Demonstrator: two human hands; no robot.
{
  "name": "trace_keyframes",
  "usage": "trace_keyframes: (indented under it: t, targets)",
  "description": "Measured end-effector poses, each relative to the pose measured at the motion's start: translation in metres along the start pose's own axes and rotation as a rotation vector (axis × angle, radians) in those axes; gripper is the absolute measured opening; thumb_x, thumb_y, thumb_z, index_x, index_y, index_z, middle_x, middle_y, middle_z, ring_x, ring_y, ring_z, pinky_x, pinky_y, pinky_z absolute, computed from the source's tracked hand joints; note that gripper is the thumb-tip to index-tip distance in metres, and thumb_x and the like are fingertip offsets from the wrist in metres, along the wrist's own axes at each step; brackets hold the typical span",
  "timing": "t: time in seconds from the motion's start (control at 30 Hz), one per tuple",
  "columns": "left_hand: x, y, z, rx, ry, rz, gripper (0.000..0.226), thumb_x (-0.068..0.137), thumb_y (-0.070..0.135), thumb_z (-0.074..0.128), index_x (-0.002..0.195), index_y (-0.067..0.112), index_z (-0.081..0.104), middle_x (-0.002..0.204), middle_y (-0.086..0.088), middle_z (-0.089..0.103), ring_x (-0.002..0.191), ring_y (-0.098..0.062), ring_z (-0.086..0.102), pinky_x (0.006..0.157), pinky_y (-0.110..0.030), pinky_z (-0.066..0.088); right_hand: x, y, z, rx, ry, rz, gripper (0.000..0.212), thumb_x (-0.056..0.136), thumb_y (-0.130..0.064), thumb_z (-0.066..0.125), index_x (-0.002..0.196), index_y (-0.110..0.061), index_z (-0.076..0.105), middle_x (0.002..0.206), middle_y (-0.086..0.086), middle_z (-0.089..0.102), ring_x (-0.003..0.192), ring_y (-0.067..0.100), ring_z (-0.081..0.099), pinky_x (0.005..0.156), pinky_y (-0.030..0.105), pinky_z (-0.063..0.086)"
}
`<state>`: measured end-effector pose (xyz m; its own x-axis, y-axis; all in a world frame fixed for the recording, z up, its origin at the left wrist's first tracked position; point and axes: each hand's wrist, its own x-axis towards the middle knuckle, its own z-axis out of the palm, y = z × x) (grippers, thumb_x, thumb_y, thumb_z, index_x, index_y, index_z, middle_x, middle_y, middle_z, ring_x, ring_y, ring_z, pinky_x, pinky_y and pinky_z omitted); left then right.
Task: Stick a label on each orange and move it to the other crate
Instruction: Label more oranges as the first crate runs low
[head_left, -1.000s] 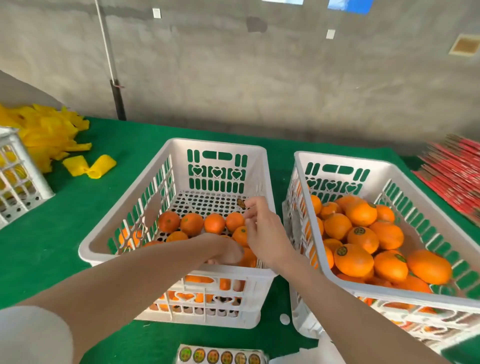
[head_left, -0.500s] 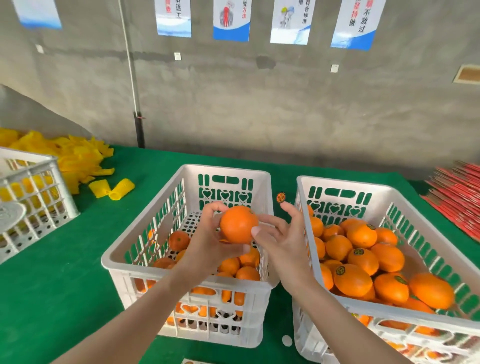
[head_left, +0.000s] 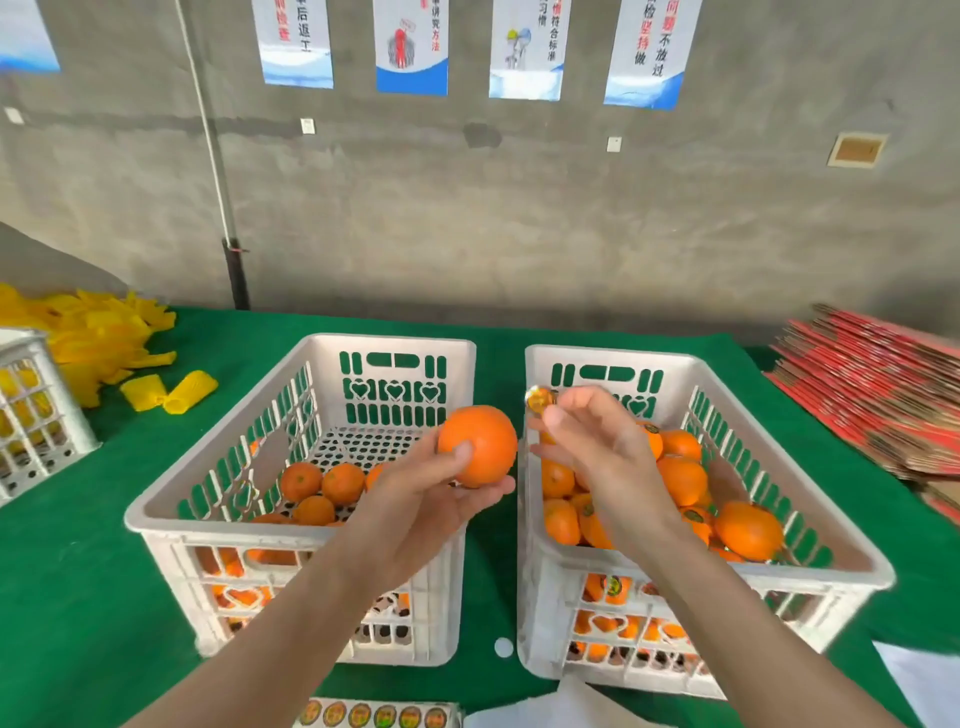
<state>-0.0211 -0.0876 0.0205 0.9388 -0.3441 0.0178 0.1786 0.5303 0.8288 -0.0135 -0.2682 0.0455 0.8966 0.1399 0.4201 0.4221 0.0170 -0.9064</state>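
My left hand (head_left: 421, 499) grips an orange (head_left: 480, 444) in the air, above the gap between two white crates. My right hand (head_left: 597, 441) is just right of it, and a small round label (head_left: 540, 399) sticks to one of its fingertips. The left crate (head_left: 156, 512) holds several unlabelled oranges (head_left: 322, 486) on its perforated floor. The right crate (head_left: 852, 558) is filled with several oranges (head_left: 748, 530), some showing round labels. A label sheet (head_left: 374, 714) lies at the bottom edge.
Green cloth (head_left: 78, 597) covers the table. Yellow foam sleeves (head_left: 104, 338) are piled at far left, beside another white crate (head_left: 31, 405). Flat red cartons (head_left: 878, 384) are stacked at right. White paper (head_left: 919, 675) lies at bottom right. A grey wall with posters stands behind.
My left hand lifted an orange out of the left crate and carried it right. My right hand rose with the label on its fingertip and now sits over the right crate's left wall.
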Motion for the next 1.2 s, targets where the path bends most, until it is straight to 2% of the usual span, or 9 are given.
trace_keyframes:
  t: [0.07, 0.17, 0.4, 0.67, 0.8, 0.87, 0.97, 1.07, 1.2]
  targets:
    - [0.001, -0.006, 0.009, -0.095, 0.032, -0.057, 0.061, 0.078, 0.018, 0.066, 0.135, 0.007, 0.046, 0.120, -0.020, 0.059, 0.086, -0.028, 0.068, 0.073, -0.030, 0.058, -0.005, -0.001, -0.009, -0.107, -0.078, 0.010, 0.015, 0.086, -0.017, 0.064, 0.074, -0.027, 0.064, 0.102, -0.011, 0.067, 0.101, 0.005, 0.060, 0.086, 0.024, 0.050]
    - [0.001, -0.014, 0.024, -0.156, 0.036, -0.092, 0.054, 0.083, 0.028, 0.062, 0.130, 0.004, 0.050, 0.103, -0.019, 0.066, 0.076, -0.026, 0.065, 0.063, -0.029, 0.056, -0.014, 0.000, -0.016, -0.293, -0.187, 0.011, 0.023, 0.088, -0.011, 0.062, 0.071, -0.027, 0.059, 0.110, -0.010, 0.059, 0.108, -0.005, 0.051, 0.085, 0.014, 0.044]
    - [0.001, -0.031, 0.041, -0.074, 0.043, -0.110, 0.052, 0.085, 0.034, 0.055, 0.127, 0.004, 0.053, 0.092, -0.015, 0.067, 0.070, -0.023, 0.063, 0.058, -0.027, 0.053, -0.021, 0.000, -0.026, -0.414, -0.222, -0.027, 0.020, 0.089, -0.014, 0.061, 0.075, -0.027, 0.056, 0.106, -0.007, 0.055, 0.106, 0.015, 0.054, 0.088, 0.045, 0.050]
    - [0.002, -0.040, 0.045, -0.008, 0.050, -0.086, 0.056, 0.083, 0.035, 0.058, 0.130, 0.004, 0.051, 0.091, -0.014, 0.066, 0.070, -0.022, 0.061, 0.057, -0.027, 0.053, -0.022, -0.002, -0.033, -0.726, -0.235, -0.190, 0.011, 0.089, -0.019, 0.062, 0.082, -0.012, 0.057, 0.101, 0.001, 0.058, 0.098, 0.012, 0.051, 0.085, 0.033, 0.044]
    - [0.006, -0.045, 0.046, 0.021, 0.077, -0.067, 0.056, 0.079, 0.035, 0.060, 0.128, 0.008, 0.053, 0.094, -0.012, 0.068, 0.072, -0.022, 0.063, 0.061, -0.028, 0.054, -0.023, -0.001, -0.036, -0.790, -0.213, -0.174, 0.012, 0.089, -0.022, 0.061, 0.084, -0.012, 0.057, 0.098, 0.001, 0.058, 0.094, 0.014, 0.052, 0.082, 0.035, 0.045]
    - [0.009, -0.048, 0.048, 0.012, 0.094, -0.076, 0.056, 0.078, 0.037, 0.060, 0.127, 0.010, 0.055, 0.100, -0.013, 0.069, 0.079, -0.023, 0.065, 0.074, -0.034, 0.056, -0.027, 0.004, -0.034, -0.755, -0.102, -0.139, 0.012, 0.089, -0.025, 0.062, 0.093, -0.017, 0.054, 0.099, -0.003, 0.057, 0.091, 0.013, 0.054, 0.078, 0.037, 0.049]
    - [0.016, -0.055, 0.051, -0.045, 0.117, -0.084, 0.054, 0.080, 0.037, 0.057, 0.127, 0.010, 0.055, 0.120, -0.018, 0.064, 0.101, -0.029, 0.064, 0.097, -0.045, 0.046, -0.037, 0.015, -0.032, -0.578, -0.031, -0.036, 0.047, 0.087, -0.032, 0.062, 0.128, -0.027, 0.040, 0.118, -0.009, 0.052, 0.102, 0.006, 0.052, 0.081, 0.025, 0.052]
    - [0.025, -0.063, 0.060, -0.011, 0.048, -0.080, 0.049, 0.090, 0.039, 0.048, 0.128, 0.008, 0.055, 0.122, -0.019, 0.063, 0.105, -0.029, 0.064, 0.091, -0.041, 0.053, -0.039, 0.027, -0.039, -0.544, -0.114, -0.049, 0.067, 0.081, -0.030, 0.069, 0.138, -0.025, 0.035, 0.128, -0.007, 0.045, 0.113, 0.005, 0.045, 0.089, 0.021, 0.048]
    - [0.056, -0.079, 0.078, 0.291, 0.107, -0.063, 0.046, 0.101, 0.042, 0.031, 0.131, 0.013, 0.052, 0.119, -0.014, 0.066, 0.107, -0.024, 0.064, 0.079, -0.030, 0.053, -0.022, 0.040, -0.068, -0.644, -0.004, -0.075, 0.062, 0.070, -0.019, 0.075, 0.122, -0.029, 0.044, 0.115, -0.008, 0.044, 0.103, 0.006, 0.045, 0.081, 0.022, 0.049]
